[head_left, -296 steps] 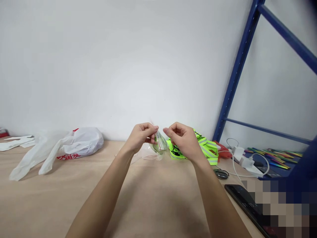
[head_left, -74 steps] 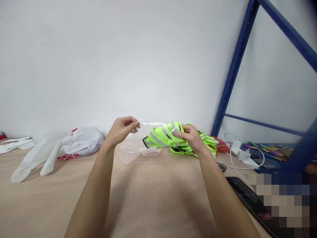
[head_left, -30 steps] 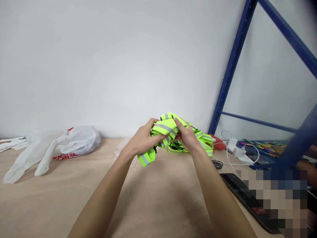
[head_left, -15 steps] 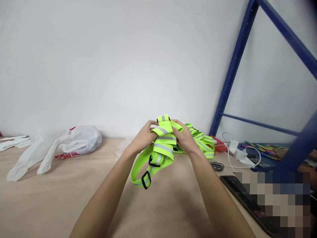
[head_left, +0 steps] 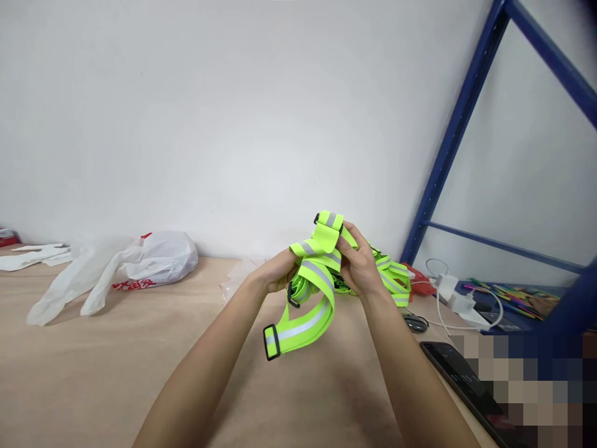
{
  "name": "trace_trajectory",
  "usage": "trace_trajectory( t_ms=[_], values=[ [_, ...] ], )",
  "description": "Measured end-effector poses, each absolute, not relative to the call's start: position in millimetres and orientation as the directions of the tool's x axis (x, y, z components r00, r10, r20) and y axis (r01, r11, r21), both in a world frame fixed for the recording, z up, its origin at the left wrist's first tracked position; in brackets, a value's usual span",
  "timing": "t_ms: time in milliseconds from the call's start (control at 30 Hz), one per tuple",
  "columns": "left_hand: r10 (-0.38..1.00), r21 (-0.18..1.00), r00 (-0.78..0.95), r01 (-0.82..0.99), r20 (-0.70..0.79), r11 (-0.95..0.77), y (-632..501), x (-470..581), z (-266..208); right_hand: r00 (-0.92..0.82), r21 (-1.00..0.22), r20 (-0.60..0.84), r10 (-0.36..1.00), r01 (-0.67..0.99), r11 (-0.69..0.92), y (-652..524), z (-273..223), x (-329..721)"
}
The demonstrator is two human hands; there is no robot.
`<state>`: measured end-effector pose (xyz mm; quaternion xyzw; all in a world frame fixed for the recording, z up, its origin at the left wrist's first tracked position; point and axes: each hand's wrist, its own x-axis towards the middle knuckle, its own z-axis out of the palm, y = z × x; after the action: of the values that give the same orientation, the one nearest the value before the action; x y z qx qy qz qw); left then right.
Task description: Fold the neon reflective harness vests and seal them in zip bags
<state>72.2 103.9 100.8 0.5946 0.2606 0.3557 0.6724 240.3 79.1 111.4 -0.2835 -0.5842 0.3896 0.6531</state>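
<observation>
At the far left of the tabletop (head_left: 93,367): a red item (head_left: 8,238), cut off by the frame edge, with white strips (head_left: 35,256) lying just beside it.
White plastic bag (head_left: 161,258): lies by the wall, red lettering on its front, two long limp ends trailing toward the near left.
Clear plastic wrappers (head_left: 239,275): flat on the tabletop, behind the left forearm.
Left hand (head_left: 275,270): partly closed, grasping the left side of the strap bundle; its fingertips are mostly hidden behind the fabric.
Strap bundle (head_left: 318,272): neon yellow-green with a grey stripe, held between both hands above the tabletop; its long axis slants from upper right down to lower left. From its lower part a loop curves round and back leftward.
Black buckle (head_left: 271,342): at the loop's end, the lowest point, facing left and toward the wearer.
Right hand (head_left: 361,264): pinching the bundle's upper right, thumb in front, other fingers behind.
Strap pile (head_left: 396,280): the same neon colour, on the tabletop just beyond the right hand.
Further right: a red bag (head_left: 422,286), a mouse (head_left: 415,323), white chargers (head_left: 446,287), then a phone (head_left: 459,376) nearer the wearer.
</observation>
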Motion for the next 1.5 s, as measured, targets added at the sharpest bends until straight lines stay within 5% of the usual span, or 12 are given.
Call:
trace_trajectory(
  t_ms=[267,367,767,933,1233,1500],
  values=[
    [0.587,0.980,0.794,-0.197,0.155,0.007,94,72,107,0.027,-0.792,0.595,0.803,-0.151,0.591,81,112,248],
    [0.607,0.976,0.776,-0.217,0.169,0.004,86,80,107,-0.003,-0.805,0.591,0.806,-0.057,0.590,83,113,250],
    [0.923,0.897,0.270,-0.418,0.275,-0.144,89,71,123,0.042,-0.811,0.585,0.810,0.006,0.585,87,113,259],
    [0.975,0.931,0.070,-0.319,0.210,-0.178,98,55,126,0.017,-0.811,0.585,0.811,0.039,0.584,80,116,252],
    [0.907,0.879,0.129,-0.332,0.401,-0.341,66,44,145,-0.148,-0.783,0.590,0.794,0.136,0.607,72,117,237],
    [0.887,0.829,-0.030,-0.343,0.461,-0.442,54,30,162,-0.193,-0.763,0.548,0.814,0.283,0.581,56,123,227]
  ],
)
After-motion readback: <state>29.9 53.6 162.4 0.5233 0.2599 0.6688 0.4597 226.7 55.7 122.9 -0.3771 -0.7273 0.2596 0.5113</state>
